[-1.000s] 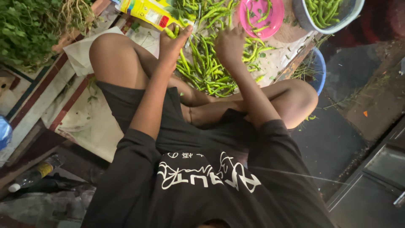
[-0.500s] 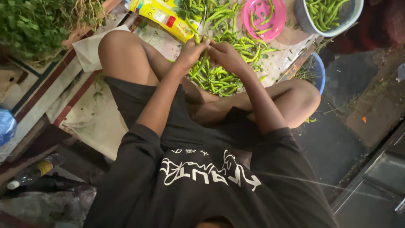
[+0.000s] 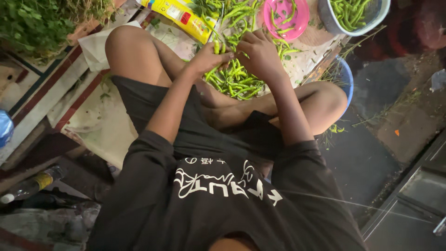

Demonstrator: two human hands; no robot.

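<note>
Slender glossy green chillies (image 3: 232,76) between fingers (image 3: 223,56)

Posture: person sits cross-legged on floor, black shirt + shorts, cam looks down over chest.
L hand (image 3: 209,58): fingers pinched on one green chilli (image 3: 216,46), held upright.
R hand (image 3: 258,51): curled, touching same chilli from other side; hands meet just above pile.
Pile: green chillies (image 3: 237,81) heaped on pale sheet (image 3: 304,65), between knees.
Pink bowl (image 3: 302,21): beyond R hand, few chillies inside.
Pale tub (image 3: 371,23): top right, full of chillies.
Yellow packet (image 3: 183,18): lying flat, just beyond L hand.
Herbs (image 3: 37,23): leafy green bunch, top left, well apart.
Blue basin (image 3: 346,79): rim showing behind R knee.
Bottle (image 3: 30,186): lying bottom left.
</note>
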